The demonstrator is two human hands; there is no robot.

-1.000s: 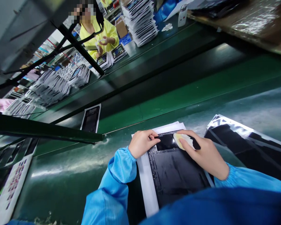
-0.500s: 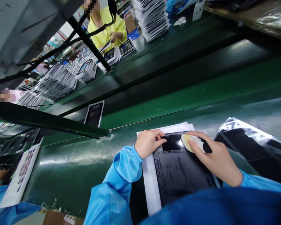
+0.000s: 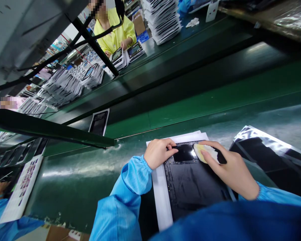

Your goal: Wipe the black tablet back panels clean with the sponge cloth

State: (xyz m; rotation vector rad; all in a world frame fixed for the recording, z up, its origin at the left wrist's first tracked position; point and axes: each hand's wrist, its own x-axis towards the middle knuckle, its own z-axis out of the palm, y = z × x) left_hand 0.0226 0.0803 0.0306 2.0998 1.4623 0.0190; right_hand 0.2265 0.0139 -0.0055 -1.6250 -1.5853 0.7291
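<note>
A dark tablet-like housing (image 3: 188, 190) lies on white sheets (image 3: 163, 201) in front of me, its lower part hidden by my blue clothing. At its top left corner my left hand (image 3: 157, 153) is closed, thumb and forefinger curled in on the housing's edge. My right hand (image 3: 233, 170) grips a crumpled white and yellowish wiping cloth (image 3: 205, 153). The cloth touches the right end of a glossy black rectangle (image 3: 184, 153) near the housing's top.
Shiny film-covered dark panels (image 3: 273, 164) lie to the right. Beyond runs a green belt (image 3: 175, 115) carrying another dark housing (image 3: 99, 122). A green metal bar (image 3: 52, 129) crosses at left, near a printed sheet (image 3: 21, 190). A person in yellow (image 3: 115, 30) sits across, beside tall stacks (image 3: 162, 20).
The housing on the belt has shifted slightly left. The person in yellow has lowered a panel onto the stack. My hands and the cloth stay practically in place.
</note>
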